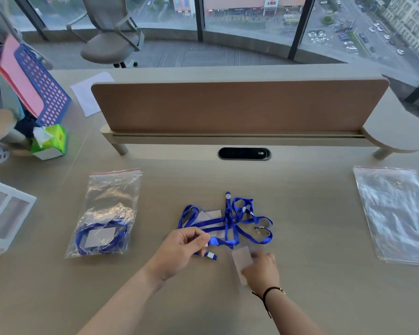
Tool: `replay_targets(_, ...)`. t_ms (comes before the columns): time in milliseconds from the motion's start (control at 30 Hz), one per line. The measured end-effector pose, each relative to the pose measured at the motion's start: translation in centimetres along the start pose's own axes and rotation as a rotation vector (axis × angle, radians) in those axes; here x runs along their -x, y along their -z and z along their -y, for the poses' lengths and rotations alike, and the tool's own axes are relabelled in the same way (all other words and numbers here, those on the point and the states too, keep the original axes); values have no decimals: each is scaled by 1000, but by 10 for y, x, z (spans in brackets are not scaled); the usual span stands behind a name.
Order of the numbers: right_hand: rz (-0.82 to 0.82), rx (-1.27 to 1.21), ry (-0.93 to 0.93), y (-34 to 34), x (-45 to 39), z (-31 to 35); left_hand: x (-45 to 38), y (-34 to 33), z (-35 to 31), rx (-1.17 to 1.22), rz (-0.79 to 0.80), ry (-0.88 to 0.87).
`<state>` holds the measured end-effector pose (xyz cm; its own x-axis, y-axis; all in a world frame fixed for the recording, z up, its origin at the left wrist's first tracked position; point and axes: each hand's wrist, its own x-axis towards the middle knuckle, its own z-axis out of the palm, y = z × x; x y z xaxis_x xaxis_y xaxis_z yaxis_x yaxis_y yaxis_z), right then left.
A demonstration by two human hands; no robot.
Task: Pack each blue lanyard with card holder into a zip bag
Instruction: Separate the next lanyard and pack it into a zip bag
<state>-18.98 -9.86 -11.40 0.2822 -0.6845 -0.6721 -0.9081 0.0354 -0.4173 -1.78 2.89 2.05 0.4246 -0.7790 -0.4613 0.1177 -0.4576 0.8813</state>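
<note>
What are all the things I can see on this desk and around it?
packed zip bag: one, clear, blue lanyard inside, desk left
loose lanyards: tangled pile, blue, desk middle
card holder: one, clear, in right hand
empty zip bags: stack, clear, desk right
divider panel: one, brown, behind
tissue box: one, green, far left
file rack: one, blue, far left
office chair: one, grey, by window
left hand: pinches a lanyard strap
right hand: holds the card holder
</note>
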Motion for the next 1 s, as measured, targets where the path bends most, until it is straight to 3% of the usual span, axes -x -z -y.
replay_targets(200, 137, -328, 163, 29, 26, 14, 9, 3, -47, 83, 59, -138)
replay_targets(333, 132, -135, 351, 52, 43, 38, 8, 4, -70, 144, 28, -223)
replay_targets(467, -22, -65, 543, 68, 63, 65, 3, -1, -80, 43, -47, -247)
replay_targets(700, -220, -413, 730, 92, 95, 104, 4, -15, -65, 9, -100, -153)
replay_targets(867, -199, -386, 871, 97, 94, 109, 1, -20, -54, 110, -223, -68)
replay_targets(1000, -25, -449, 842, 106, 90, 118, -5, -18, -49, 165, -316, 26)
